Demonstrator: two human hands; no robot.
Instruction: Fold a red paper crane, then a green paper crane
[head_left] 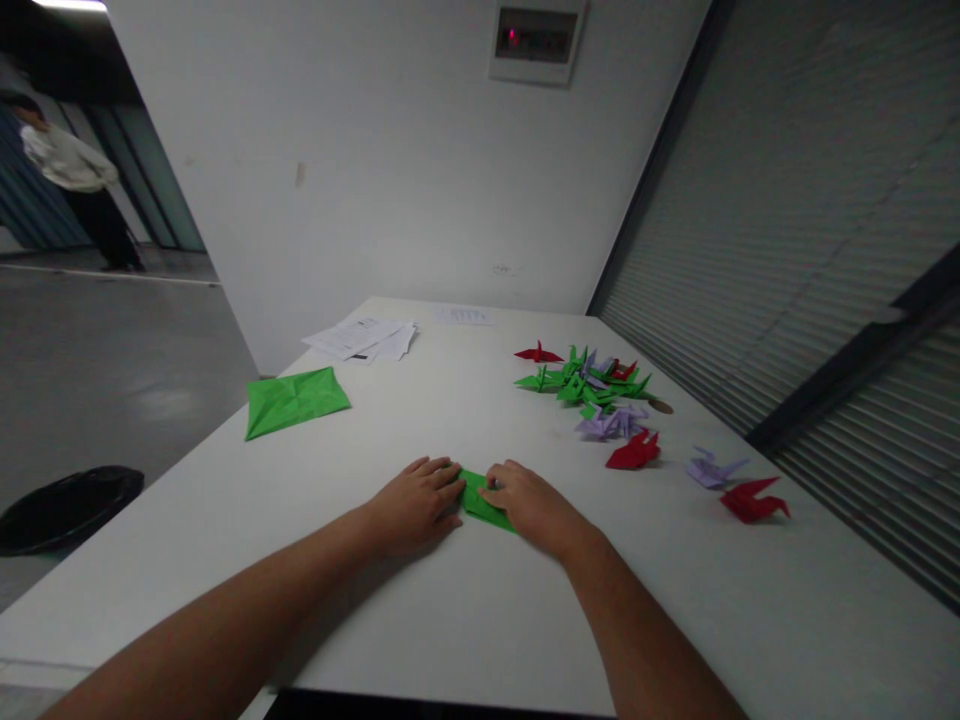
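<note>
A small folded piece of green origami paper [480, 505] lies flat on the white table between my hands. My left hand [420, 500] rests palm down with its fingers stretched out, the fingertips over the paper's left end. On the right end, my right hand [534, 505] has curled fingers, with thumb and forefinger drawn together on the paper; part of the paper is hidden under it. A larger creased green sheet [296, 400] lies apart to the left, near the table's edge.
Several green, purple and red paper cranes [592, 385] are heaped at the right, with a red crane [754, 500] nearer. Printed papers [364, 338] lie at the back left. A black-lined bin [71, 508] stands left of the table [450, 620]. A person [71, 170] stands far left.
</note>
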